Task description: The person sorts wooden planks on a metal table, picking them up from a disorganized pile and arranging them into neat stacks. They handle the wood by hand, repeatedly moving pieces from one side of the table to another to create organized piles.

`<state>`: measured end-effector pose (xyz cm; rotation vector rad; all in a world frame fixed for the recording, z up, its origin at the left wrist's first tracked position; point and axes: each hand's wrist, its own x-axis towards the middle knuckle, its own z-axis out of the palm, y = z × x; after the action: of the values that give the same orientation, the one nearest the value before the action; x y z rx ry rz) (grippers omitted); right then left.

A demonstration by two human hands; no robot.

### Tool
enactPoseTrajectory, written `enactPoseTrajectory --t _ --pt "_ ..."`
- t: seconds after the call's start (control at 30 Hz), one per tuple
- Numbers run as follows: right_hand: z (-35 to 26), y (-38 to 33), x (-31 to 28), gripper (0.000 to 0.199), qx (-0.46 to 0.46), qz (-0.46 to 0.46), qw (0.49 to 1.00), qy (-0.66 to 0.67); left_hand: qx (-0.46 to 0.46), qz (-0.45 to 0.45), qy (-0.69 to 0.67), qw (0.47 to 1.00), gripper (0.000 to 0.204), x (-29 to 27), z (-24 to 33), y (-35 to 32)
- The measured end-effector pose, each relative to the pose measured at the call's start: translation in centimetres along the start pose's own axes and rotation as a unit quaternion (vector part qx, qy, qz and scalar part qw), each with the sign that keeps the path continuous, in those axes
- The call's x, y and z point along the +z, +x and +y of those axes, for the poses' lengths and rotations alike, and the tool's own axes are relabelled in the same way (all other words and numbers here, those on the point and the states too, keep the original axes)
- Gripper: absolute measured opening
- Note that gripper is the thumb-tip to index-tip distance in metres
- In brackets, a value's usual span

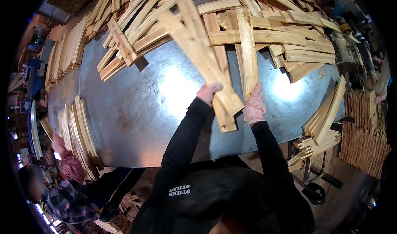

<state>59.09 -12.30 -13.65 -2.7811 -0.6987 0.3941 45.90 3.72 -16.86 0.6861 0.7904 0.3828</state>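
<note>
Crowding a woodshop's grey metal tabletop [136,110], heaped with curved wooden slats [231,23]. Clutching a blurred fan of several slats [198,48] in the left hand [209,92], grip closed round their lower ends, raised over the tabletop's near half. Pinching one upright slat [247,52] in the gloved right hand [254,106], grip closed. Risking a slip: overfull left-hand bundle possibly splaying and dropping onto the tabletop. Working alongside at lower left, a second person's hand [58,144] near stacked slats [76,135].
</note>
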Motion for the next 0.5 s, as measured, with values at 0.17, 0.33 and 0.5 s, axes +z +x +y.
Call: enactPoseTrajectory --t 0.17,0.33,0.5 --pt "1.8 -0.4 -5.5 0.108 -0.090 -0.033 0.995 -0.025 0.108 -0.042 0.135 0.984 0.027 -2.1 -2.7 1.9" --pt "5.1 3.7 -7.3 0.103 -0.170 0.043 0.977 -0.118 0.148 -0.023 0.231 0.961 0.033 -17.4 -0.3 -11.1" --pt "0.9 4.1 -5.9 0.092 -0.255 0.088 0.963 -0.018 0.068 0.111 0.236 0.963 0.036 -17.9 3.7 -27.8"
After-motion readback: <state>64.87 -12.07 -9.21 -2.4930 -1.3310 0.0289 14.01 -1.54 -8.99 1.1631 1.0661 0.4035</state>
